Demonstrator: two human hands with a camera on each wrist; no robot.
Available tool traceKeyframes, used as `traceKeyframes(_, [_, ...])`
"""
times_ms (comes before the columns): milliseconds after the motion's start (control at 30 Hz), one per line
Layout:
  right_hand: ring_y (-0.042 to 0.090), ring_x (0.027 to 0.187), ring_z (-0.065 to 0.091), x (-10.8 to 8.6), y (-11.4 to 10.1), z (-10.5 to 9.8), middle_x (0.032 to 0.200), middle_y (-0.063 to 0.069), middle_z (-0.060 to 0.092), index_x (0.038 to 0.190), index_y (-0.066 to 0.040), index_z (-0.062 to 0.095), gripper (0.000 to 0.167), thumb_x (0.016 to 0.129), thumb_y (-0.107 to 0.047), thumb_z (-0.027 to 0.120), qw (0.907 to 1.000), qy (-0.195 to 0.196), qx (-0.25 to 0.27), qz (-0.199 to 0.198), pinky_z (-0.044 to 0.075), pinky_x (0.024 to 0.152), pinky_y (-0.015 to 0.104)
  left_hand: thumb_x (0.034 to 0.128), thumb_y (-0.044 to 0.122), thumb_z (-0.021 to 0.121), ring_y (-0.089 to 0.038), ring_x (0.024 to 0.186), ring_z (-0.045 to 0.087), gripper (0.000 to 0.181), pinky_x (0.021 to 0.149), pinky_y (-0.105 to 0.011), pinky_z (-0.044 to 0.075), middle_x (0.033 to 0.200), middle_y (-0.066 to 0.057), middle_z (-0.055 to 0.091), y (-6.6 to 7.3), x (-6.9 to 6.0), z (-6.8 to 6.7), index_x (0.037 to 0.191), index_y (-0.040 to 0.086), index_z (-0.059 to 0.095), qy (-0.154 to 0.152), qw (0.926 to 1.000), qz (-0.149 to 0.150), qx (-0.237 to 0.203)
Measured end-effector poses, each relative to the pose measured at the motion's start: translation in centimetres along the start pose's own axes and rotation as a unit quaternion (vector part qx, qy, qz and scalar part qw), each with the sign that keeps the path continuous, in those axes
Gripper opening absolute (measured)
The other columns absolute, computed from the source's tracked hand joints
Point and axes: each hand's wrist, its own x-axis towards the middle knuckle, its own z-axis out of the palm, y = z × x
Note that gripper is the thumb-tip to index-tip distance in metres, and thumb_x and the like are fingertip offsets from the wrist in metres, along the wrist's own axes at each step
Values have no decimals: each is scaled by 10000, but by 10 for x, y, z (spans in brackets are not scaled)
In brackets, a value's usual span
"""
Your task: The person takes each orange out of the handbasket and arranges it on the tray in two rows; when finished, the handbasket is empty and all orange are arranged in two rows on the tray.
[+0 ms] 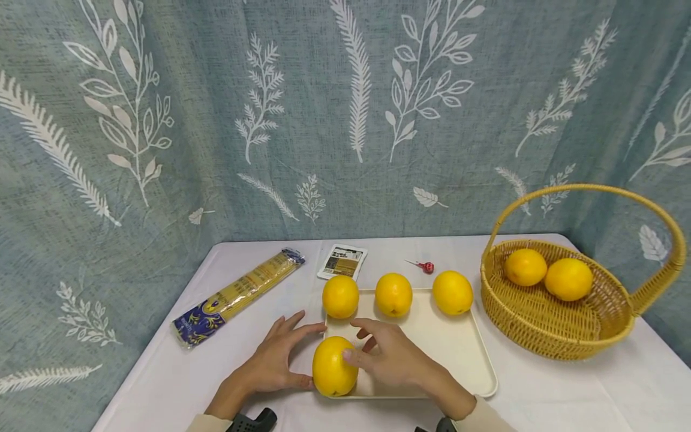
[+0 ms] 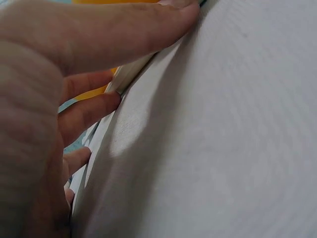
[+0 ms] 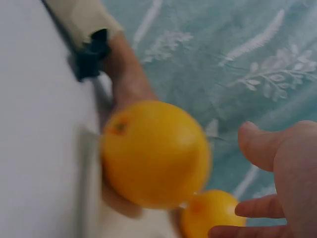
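A large orange [image 1: 335, 366] sits at the front left corner of a cream tray [image 1: 442, 354]. My left hand [image 1: 275, 359] is at its left, thumb and fingers spread along the tray's side; the left wrist view shows that hand [image 2: 84, 59] with fingertips at the tray rim [image 2: 130, 72]. To the orange's right is my right hand [image 1: 396, 359], fingers loosely bent. A gap separates this hand [image 3: 292, 168] from the orange [image 3: 156, 153] in the right wrist view. Three more oranges, left [image 1: 341, 296], middle [image 1: 393, 294] and right [image 1: 453, 293], line the tray's back edge.
At the right, a wicker basket [image 1: 540, 337] with a tall handle holds two oranges [image 1: 525, 267]. A long pasta packet [image 1: 240, 295] lies on the left. Behind the tray are a small sachet [image 1: 342, 261] and a red lollipop [image 1: 427, 267]. A patterned curtain [image 1: 324, 120] hangs behind.
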Motion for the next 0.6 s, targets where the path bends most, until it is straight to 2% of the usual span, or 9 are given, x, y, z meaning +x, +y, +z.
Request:
traceKeyframes(167, [189,1014,644,1,1,-25,1238,128,678,1384,-26,580,579,975,-427,664,9994,325,-150,1,561,859,410,613,607,884,-485,1504,214,927,1183,-746,55,1575,-113,445,-1,0,1,1433,340,543,6,10000,-7,40])
traceKeyframes(233, [167,988,649,1,2,-38,1208,100,699,1340,-39,621,523,977,-413,665,9984,473,-308,-33,563,854,395,618,611,878,-473,1507,216,923,1192,-733,51,1568,-93,459,-1,0,1,1432,337,543,13,10000,-13,54])
traceKeyframes(300, [147,941,653,-2,4,-56,1126,63,726,1268,-41,669,437,971,-361,687,9958,803,-431,-74,566,824,362,640,615,864,-468,1508,217,899,1197,-725,46,1563,-80,468,-1,-1,2,1431,333,545,19,10000,-31,63])
traceKeyframes(400, [149,829,662,-9,11,-86,945,24,739,1146,-52,725,293,964,-280,702,9876,1469,-544,-57,571,705,299,666,622,842,-458,1510,221,868,1204,-713,45,1554,-63,483,-2,-1,2,1432,339,546,36,9999,-58,93])
traceKeyframes(467, [189,774,670,-15,16,-107,863,44,738,1074,-47,742,223,964,-237,702,9785,1992,-543,37,567,640,284,679,630,828,-445,1515,219,849,1212,-696,39,1547,-47,494,-2,-1,2,1429,344,552,54,9999,-85,82])
traceKeyframes(600, [237,771,662,-28,30,-139,871,87,735,1063,-54,740,265,999,-297,655,9615,2575,-857,437,559,653,300,690,632,817,-417,1524,217,832,1224,-672,28,1535,-8,512,-2,0,4,1429,359,552,43,9999,-37,95])
